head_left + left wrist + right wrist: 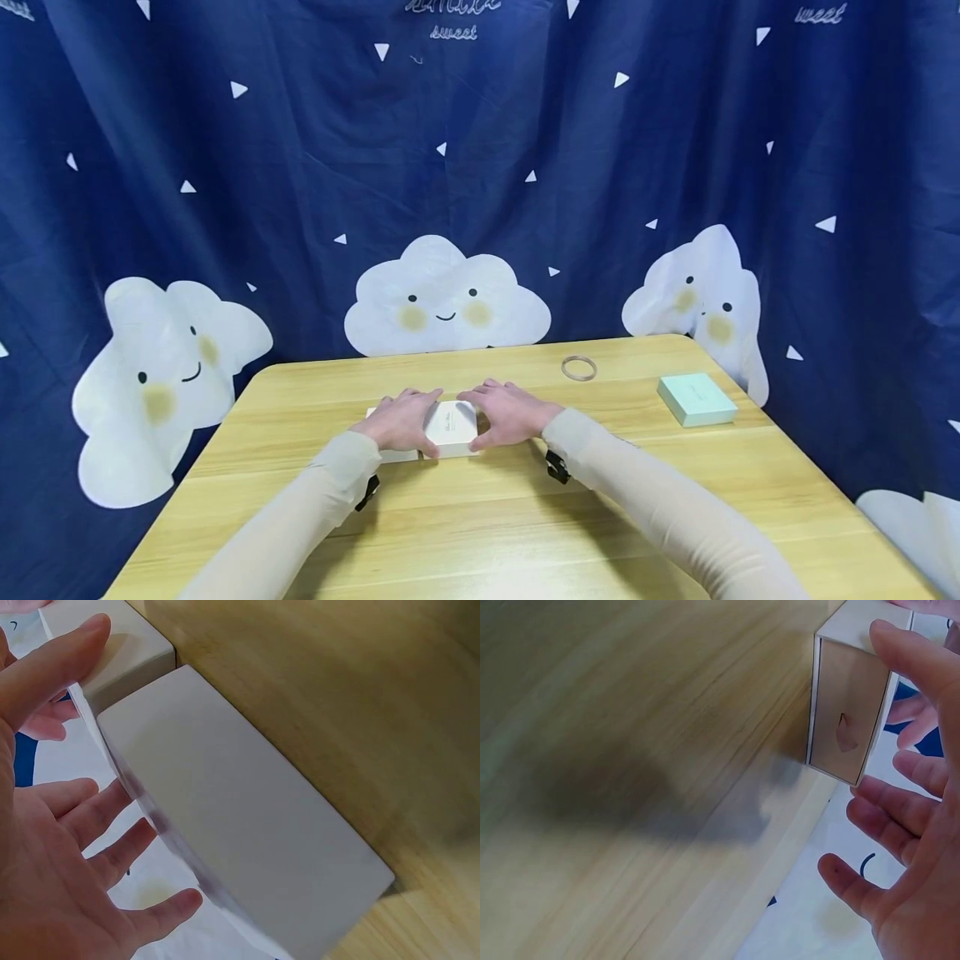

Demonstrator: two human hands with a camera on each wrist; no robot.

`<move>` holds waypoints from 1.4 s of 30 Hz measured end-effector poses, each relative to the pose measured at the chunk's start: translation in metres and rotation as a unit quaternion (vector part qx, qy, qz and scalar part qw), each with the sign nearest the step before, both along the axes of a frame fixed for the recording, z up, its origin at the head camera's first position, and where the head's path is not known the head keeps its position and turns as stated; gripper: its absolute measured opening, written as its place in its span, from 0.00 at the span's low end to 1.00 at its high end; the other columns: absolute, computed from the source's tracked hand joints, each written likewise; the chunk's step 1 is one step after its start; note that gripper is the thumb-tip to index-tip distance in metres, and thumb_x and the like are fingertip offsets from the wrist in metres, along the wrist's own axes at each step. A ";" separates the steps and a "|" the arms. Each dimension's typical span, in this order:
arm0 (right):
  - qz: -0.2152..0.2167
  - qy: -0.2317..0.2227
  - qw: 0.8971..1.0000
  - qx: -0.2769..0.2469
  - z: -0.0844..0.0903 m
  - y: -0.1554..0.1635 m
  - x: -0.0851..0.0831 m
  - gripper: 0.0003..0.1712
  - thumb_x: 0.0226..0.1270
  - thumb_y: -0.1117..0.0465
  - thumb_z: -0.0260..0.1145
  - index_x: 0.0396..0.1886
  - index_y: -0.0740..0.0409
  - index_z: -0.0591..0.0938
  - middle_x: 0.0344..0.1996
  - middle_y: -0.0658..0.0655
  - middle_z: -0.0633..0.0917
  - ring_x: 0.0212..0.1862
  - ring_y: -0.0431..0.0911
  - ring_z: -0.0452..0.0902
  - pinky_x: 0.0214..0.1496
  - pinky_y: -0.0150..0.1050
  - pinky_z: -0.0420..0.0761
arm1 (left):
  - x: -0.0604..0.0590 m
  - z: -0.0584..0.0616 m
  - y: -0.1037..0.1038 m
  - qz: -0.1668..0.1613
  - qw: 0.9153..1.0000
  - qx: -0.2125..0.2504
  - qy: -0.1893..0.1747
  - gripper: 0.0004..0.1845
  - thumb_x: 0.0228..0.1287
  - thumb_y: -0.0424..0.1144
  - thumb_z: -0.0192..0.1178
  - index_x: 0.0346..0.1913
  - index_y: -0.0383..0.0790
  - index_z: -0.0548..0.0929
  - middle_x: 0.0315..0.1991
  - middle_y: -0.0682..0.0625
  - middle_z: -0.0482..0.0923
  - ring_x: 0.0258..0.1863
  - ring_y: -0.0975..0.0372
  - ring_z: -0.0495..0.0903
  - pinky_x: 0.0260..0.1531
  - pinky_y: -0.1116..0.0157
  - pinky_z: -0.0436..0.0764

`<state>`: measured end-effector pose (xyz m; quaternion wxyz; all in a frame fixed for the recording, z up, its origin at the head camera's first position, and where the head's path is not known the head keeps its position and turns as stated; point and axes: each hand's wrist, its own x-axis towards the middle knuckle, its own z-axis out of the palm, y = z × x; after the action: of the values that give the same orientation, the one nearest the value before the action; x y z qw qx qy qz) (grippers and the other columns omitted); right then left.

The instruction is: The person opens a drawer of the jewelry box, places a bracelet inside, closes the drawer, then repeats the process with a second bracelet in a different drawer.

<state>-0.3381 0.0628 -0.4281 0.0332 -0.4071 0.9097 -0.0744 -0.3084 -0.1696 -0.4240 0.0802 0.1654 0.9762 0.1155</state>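
Observation:
A small white drawer box (453,427) with fine print on its top lies on the table between both hands. In the right wrist view its end shows a beige drawer front (849,705) with a ribbon tab. My left hand (401,421) holds the box at its left end, thumb on the near side and fingers toward the far side. The right hand (512,413) grips the right end in the same way. Against the box's left end lies another plain white box (240,810), mostly hidden under the left hand in the head view.
A thin round bangle (579,368) lies toward the back of the wooden table (480,533). At the right stands a mint-green box (697,398). Behind the table hangs a dark blue curtain (480,150) with clouds. Both wrists carry black straps.

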 end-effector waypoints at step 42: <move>-0.011 -0.009 1.000 -0.009 0.004 0.034 0.006 0.53 0.59 0.31 0.69 0.79 0.45 0.62 0.76 0.53 0.67 0.75 0.55 0.63 0.72 0.58 0.67 | 0.001 -0.035 0.027 0.051 0.994 -0.068 0.070 0.52 0.68 0.78 0.28 0.81 0.42 0.52 0.81 0.40 0.47 0.81 0.47 0.44 0.67 0.26 0.34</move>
<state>-0.3322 0.0964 -0.4238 0.0364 -0.3966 0.9132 -0.0868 -0.3073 -0.1428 -0.4594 0.0172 0.1168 0.9922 0.0406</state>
